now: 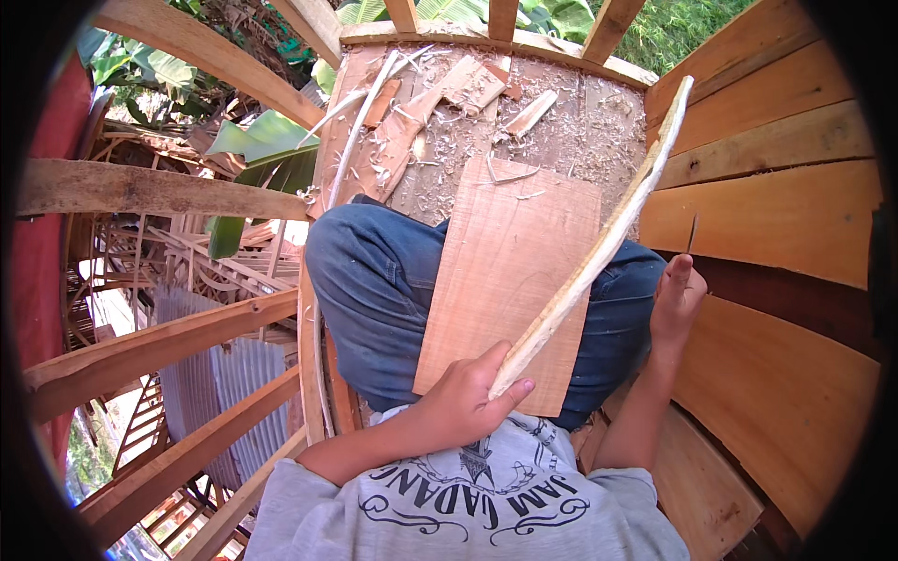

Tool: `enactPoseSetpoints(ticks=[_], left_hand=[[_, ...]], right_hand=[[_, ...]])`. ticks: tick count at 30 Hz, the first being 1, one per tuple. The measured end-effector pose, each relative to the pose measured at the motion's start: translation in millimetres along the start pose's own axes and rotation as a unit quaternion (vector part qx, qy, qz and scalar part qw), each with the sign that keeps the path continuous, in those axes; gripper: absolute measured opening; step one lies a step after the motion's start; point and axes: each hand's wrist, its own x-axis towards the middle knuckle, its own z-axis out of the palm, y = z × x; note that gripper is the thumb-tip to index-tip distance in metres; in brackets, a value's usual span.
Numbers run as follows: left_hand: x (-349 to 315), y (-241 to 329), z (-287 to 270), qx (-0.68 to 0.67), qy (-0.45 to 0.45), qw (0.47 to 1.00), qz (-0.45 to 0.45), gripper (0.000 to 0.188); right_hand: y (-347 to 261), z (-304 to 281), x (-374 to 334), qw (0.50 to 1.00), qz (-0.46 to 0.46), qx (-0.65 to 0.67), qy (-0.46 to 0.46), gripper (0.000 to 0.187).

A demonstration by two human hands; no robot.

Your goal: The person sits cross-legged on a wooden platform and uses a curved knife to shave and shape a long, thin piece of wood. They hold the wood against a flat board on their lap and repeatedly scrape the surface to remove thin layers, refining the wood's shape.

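My left hand [472, 393] is closed round the lower end of a long, slightly curved pale wood strip [603, 245]. The strip slants up to the right, past my right knee, its rough side showing. A flat rectangular wooden board [500, 280] lies across my lap over my crossed legs in blue jeans [374, 271]. To the right of the strip, my right hand [679, 297] grips a knife, raised near the plank wall. Only the knife's thin blade [692, 234] shows, pointing up and seen nearly edge-on; its handle is hidden in the fist.
Wood shavings [440, 159] litter the floor ahead, with offcut boards [472, 86], a split wood piece [531, 114] and thin pale strips [360, 131]. A plank wall [767, 220] rises close on my right. Wooden rails [164, 192] border the left, above corrugated sheets [248, 393].
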Motion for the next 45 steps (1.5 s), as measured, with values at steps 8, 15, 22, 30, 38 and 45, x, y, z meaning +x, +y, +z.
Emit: enactPoseSetpoints(ticks=[8,15,22,30,38,45], left_hand=[[12,0,-13,0.001,0.071,0.994,0.081,0.032],[-16,-6,-6,0.131,0.05,0.987,0.079,0.029],[-4,-7,-16,0.088,0.089,0.99,0.072,0.027],[12,-14,-29,0.099,0.0,0.993,0.06,0.026],[30,-19,-20,-0.313,-0.152,0.935,-0.069,0.02],[24,-4,-20,-0.339,-0.079,0.936,-0.051,0.025]], right_hand=[[-49,46,-72,0.97,-0.128,-0.097,-0.183,0.06],[-37,23,-12,0.989,-0.101,-0.109,0.013,0.058],[-46,17,-34,0.987,-0.072,0.029,-0.14,0.053],[-61,59,-73,0.939,0.071,0.163,-0.296,0.027],[-65,65,-72,0.93,0.026,0.183,-0.318,0.026],[-54,42,-58,0.963,-0.119,-0.081,-0.227,0.061]])
